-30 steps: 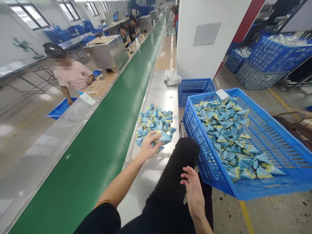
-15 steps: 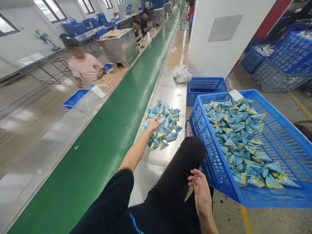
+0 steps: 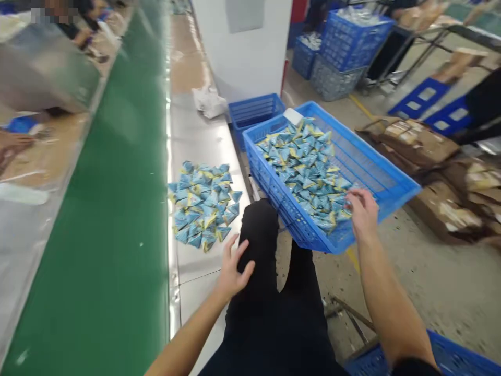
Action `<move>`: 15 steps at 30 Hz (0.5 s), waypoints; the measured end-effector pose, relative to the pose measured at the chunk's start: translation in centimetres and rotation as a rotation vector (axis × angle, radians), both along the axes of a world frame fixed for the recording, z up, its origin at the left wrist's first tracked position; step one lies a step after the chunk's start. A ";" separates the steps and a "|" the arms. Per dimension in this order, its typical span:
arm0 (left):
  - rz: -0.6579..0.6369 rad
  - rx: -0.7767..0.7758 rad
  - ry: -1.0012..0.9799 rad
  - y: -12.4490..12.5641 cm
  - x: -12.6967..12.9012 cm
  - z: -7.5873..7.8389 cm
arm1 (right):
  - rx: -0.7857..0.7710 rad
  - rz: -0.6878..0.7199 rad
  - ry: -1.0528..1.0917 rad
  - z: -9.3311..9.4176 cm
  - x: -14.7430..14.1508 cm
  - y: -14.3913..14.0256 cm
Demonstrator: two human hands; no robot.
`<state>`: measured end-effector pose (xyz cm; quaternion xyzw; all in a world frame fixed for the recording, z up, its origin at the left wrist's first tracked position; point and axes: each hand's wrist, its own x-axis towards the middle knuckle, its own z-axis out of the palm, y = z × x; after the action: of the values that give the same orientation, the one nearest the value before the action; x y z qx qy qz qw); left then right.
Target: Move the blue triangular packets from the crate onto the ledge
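Observation:
My left hand (image 3: pixel 231 270) is empty, with its fingers spread above my thigh near the edge of the metal table (image 3: pixel 198 297). Ahead of it on the table lies a loose layer of blue-and-yellow triangular packets (image 3: pixel 205 201). Over the right end of the blue plastic crate (image 3: pixel 291 206), my right hand (image 3: pixel 364 213) has its fingers bent and closed on what looks like one triangular packet, mostly covered by the fingers. More of these packets (image 3: pixel 309 162) fill the crate's left part in a heap.
A green conveyor belt (image 3: pixel 117 209) runs along the table's left side. Past the packets are a crumpled cloth (image 3: pixel 209 102), another blue crate (image 3: pixel 256 109) and a white pillar (image 3: pixel 250 57). Brown bags (image 3: pixel 438 193) lie on the floor at right. Co-workers sit across the belt.
My view has swung right. My left hand has left the packets on the table and come back toward me, opening. My right hand has moved from beside my leg into the crate.

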<state>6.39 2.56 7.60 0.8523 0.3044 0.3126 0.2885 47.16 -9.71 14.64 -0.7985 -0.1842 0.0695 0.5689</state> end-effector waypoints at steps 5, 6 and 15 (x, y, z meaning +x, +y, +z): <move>-0.062 0.219 0.008 -3.3 1.4 -0.1 | -0.787 0.042 0.039 -2.5 10.9 3.7; -0.063 0.218 0.006 -3.1 1.5 -0.2 | -0.848 0.050 0.088 -3.7 11.9 4.1; 0.042 0.172 0.066 -3.0 -0.9 -2.0 | -1.176 0.000 0.452 -16.5 15.5 3.3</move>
<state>5.44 -0.49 5.57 0.8770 0.3037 0.3155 0.1975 62.70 -6.45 -1.85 -0.9434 0.0096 0.3262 0.0597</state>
